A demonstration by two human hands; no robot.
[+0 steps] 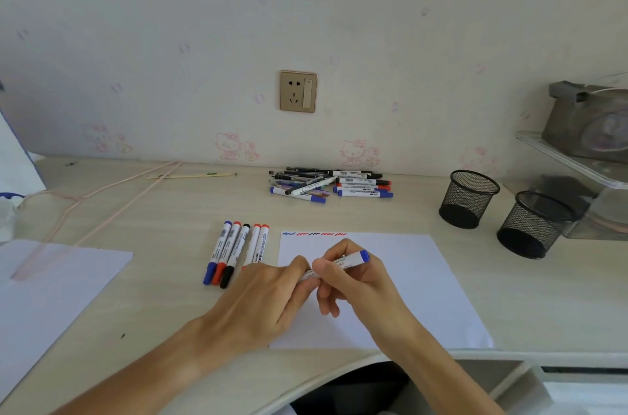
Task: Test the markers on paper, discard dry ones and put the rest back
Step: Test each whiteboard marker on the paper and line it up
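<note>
Two bare forearms reach in over the curved near edge of a pale wood-grain desk (153, 210), where the right hand (350, 282) curls its thumb and fingers round the white plastic barrel of a blue-ended marker (343, 263), held slantwise just above a smooth white sheet of test paper (424, 278). The left hand (268, 295) meets it at the marker's lower end, fingertips pinching that end; whether a cap is on there cannot be told, since both hands hide it. Along the sheet's far edge runs a row of five short squiggles (314, 234) in blue, red, black, red and red. Just left of the paper, five slim white markers lying side by side (238, 251) rest on the desk, their caps blue, red, black, red and red; the left hand covers the near ends of the last two. A second white sheet (51, 285) lies at the desk's left edge, with a thin pink wire hanger (102, 204) partly over it. To the right stand two round black wire-mesh pen cups (469, 199), close together. Farther back, against the wall, lies a loose heap of markers and pens (326, 184). Above it, a gold-toned wall socket (298, 91) is set in pale cartoon-cat wallpaper.
</note>
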